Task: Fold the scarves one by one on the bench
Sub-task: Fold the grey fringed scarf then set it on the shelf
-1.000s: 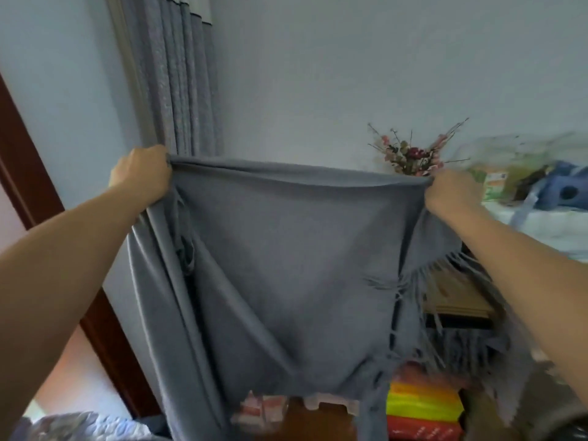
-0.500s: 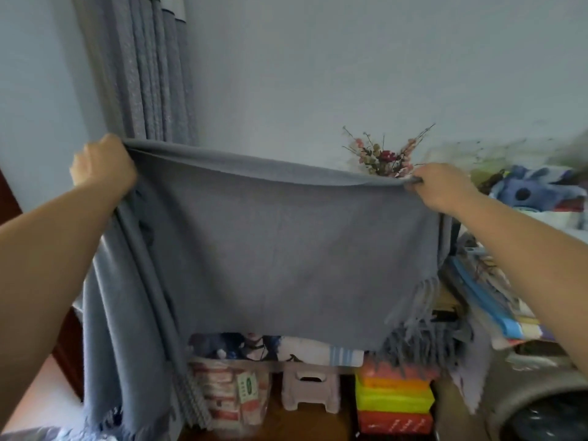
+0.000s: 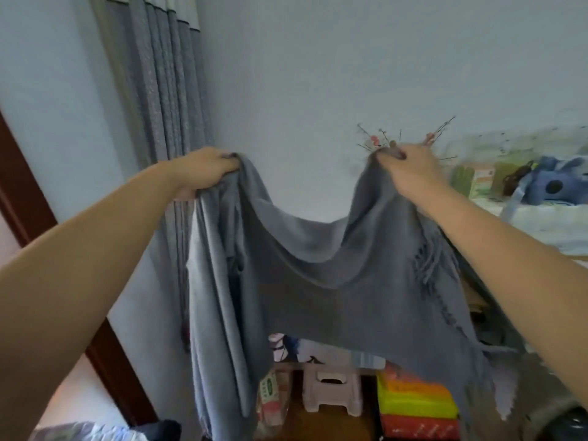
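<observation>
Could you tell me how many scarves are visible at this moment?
1. A grey fringed scarf hangs in the air between the left hand and right hand, each gripping an upper corner. Others may be hidden behind it or out of frame.

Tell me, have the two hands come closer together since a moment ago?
Yes. The left hand and right hand have drawn inward: the scarf edge, taut before, now sags between them, and the left hand sits right of the curtain.
</observation>
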Tool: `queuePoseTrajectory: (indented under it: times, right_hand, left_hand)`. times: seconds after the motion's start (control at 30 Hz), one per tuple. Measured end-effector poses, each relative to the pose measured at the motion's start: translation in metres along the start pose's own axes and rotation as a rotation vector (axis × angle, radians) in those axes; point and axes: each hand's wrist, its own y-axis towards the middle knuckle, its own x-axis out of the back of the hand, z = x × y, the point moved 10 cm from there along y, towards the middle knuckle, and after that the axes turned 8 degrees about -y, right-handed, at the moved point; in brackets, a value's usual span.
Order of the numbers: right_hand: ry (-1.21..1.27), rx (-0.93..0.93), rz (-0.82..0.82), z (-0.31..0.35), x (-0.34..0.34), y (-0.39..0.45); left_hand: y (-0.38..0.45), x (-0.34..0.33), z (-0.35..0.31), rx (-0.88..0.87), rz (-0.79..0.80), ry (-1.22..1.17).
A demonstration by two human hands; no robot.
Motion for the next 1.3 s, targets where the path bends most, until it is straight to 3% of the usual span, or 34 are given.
queuePoseTrajectory:
  times: [0.07,0.13,0.2,0.27,0.33,0.4,0.47,0.53,0.6,0.67,0.73,0.8,0.87,0.93,1.07,1.17,1.3]
  right_hand:
    - [0.214,0.111,0.258,0.045,-0.042,-0.018]
    - [0.366,0.143,0.576,0.077,-0.088,-0.043]
    - [0.362,0.164,0.729,0.08,-0.121,-0.056]
    - [0.249,0.147,0.622,0.056,-0.122,-0.04]
    - [0.021,0.017,0.329,0.01,-0.085,-0.004]
    - [-0.36,-0.175,0.049,-0.046,-0.026,0.022]
    - [-0.56,-0.248,-0.014,-0.076,0.006,0.026]
    - [-0.376,-0.15,0.151,-0.064,-0.01,0.018]
    - [-0.029,-0.013,0.437,-0.016,-0.05,-0.012]
    - [0.157,-0.015,0.747,0.018,-0.093,-0.051]
    - [0.198,-0.076,0.863,0.021,-0.114,-0.067]
    - [0.245,-0.147,0.732,0.004,-0.103,-0.054]
    - [0.248,-0.242,0.49,-0.021,-0.072,-0.032]
    - [0.093,-0.267,0.262,-0.038,-0.036,-0.015]
    - [-0.376,-0.237,-0.059,-0.055,0.017,0.005]
    - [-0.483,-0.33,-0.162,-0.092,0.044,0.003]
    - [-0.55,-0.464,-0.141,-0.139,0.059,-0.017]
  left_hand:
    - [0.002,-0.044,-0.028,-0.114,0.1,0.013]
    - [0.006,-0.078,-0.055,-0.248,0.096,0.004]
    - [0.007,-0.099,-0.071,-0.367,0.045,0.051]
    - [0.016,-0.104,-0.064,-0.398,0.014,0.114]
    - [0.024,-0.101,-0.024,-0.258,0.103,0.299]
    - [0.025,-0.095,0.028,-0.098,0.256,0.594]
    - [0.024,-0.089,0.051,-0.069,0.292,0.612]
    - [0.021,-0.101,0.036,-0.124,0.296,0.302]
    - [0.015,-0.129,0.0,-0.204,0.336,0.015]
    - [0.009,-0.153,-0.038,-0.314,0.305,-0.058]
    - [0.007,-0.164,-0.062,-0.39,0.248,-0.076]
    - [0.01,-0.168,-0.057,-0.408,0.254,-0.041]
    - [0.013,-0.173,-0.023,-0.376,0.309,0.288]
    - [0.02,-0.177,0.032,-0.265,0.334,0.595]
    - [0.025,-0.171,0.123,-0.066,0.311,0.542]
    - [0.026,-0.134,0.156,-0.044,0.284,0.519]
    - [0.031,-0.068,0.166,0.015,0.225,0.523]
